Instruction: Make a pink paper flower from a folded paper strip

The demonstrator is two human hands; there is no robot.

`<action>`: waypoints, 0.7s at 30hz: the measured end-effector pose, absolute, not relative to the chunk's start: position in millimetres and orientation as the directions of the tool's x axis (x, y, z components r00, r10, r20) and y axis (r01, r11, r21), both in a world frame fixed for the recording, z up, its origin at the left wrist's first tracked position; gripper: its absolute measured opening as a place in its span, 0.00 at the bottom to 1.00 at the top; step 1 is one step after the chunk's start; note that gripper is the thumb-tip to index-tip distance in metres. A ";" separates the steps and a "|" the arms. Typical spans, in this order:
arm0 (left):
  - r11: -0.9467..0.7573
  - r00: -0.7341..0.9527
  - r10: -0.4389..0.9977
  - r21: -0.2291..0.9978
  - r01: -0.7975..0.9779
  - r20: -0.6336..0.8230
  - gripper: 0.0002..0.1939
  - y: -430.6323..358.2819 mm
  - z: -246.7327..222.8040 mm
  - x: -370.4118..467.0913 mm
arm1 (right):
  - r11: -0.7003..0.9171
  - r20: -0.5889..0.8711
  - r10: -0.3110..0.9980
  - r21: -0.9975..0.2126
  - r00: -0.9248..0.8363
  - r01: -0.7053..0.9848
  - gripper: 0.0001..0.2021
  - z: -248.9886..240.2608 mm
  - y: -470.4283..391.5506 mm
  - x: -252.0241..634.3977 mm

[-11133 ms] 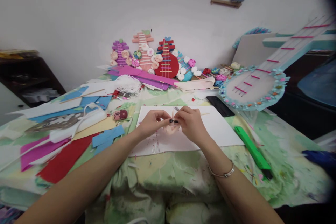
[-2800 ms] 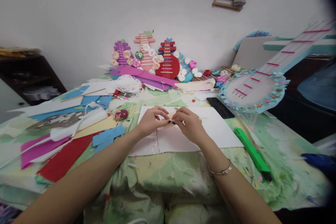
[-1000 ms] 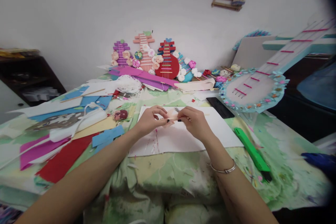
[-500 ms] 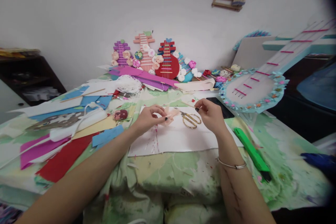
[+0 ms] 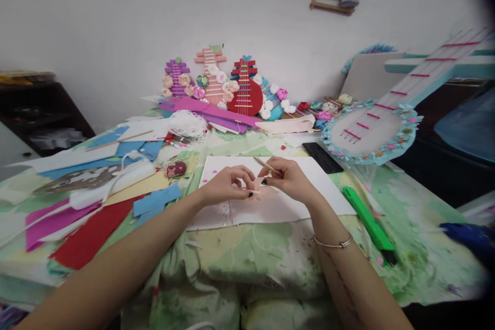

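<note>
My left hand (image 5: 228,184) pinches a small piece of thin peach paper (image 5: 263,192) just above the white board (image 5: 325,191). My right hand (image 5: 288,178) is closed on a thin wooden stick (image 5: 266,165), which points up and to the left. The right fingertips are right beside the peach paper; whether they grip it too I cannot make out. No scissors show now where they lay, as my right hand covers that spot. Small pink scraps and streaks mark the left part of the board.
A green utility knife (image 5: 369,219) lies right of the board, with a black phone (image 5: 323,157) behind it. Coloured paper strips, such as a red one (image 5: 93,232), spread on the left. Decorated paper lutes (image 5: 245,95) line the wall; a large white-and-blue one (image 5: 371,131) leans at right.
My right hand, with the stick, has moved left and down to the peach paper beside my left hand. The gold-handled scissors have gone out of sight behind it.
</note>
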State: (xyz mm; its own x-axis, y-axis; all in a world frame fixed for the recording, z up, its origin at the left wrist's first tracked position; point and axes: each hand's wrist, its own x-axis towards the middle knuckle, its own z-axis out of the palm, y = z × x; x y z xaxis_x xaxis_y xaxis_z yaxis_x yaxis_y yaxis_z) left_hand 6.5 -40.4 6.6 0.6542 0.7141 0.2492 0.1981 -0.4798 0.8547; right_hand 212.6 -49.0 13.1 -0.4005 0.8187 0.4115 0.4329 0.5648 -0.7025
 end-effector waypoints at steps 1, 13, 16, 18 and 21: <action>-0.481 0.662 0.707 0.856 0.190 0.251 0.03 -40.2 6.5 6.1 | 0.564 0.408 0.818 -0.707 -0.405 0.426 0.05 13.7 -49.6 212.5; -0.443 0.701 0.672 0.889 0.119 0.241 0.04 -39.2 4.1 5.2 | 0.529 0.335 0.813 -0.766 -0.476 0.366 0.04 13.2 -53.9 207.9; -0.423 0.696 0.678 0.900 0.107 0.236 0.05 -38.9 3.9 4.7 | 0.462 0.291 0.826 -0.839 -0.482 0.286 0.07 11.0 -55.2 204.7; -0.415 0.696 0.676 0.906 0.088 0.243 0.05 -38.6 3.3 4.5 | 0.423 0.266 0.831 -0.873 -0.488 0.244 0.08 9.6 -55.5 202.8; -0.421 0.679 0.685 0.904 0.073 0.264 0.07 -39.3 3.2 5.1 | 0.406 0.278 0.838 -0.893 -0.469 0.197 0.09 8.3 -54.5 200.3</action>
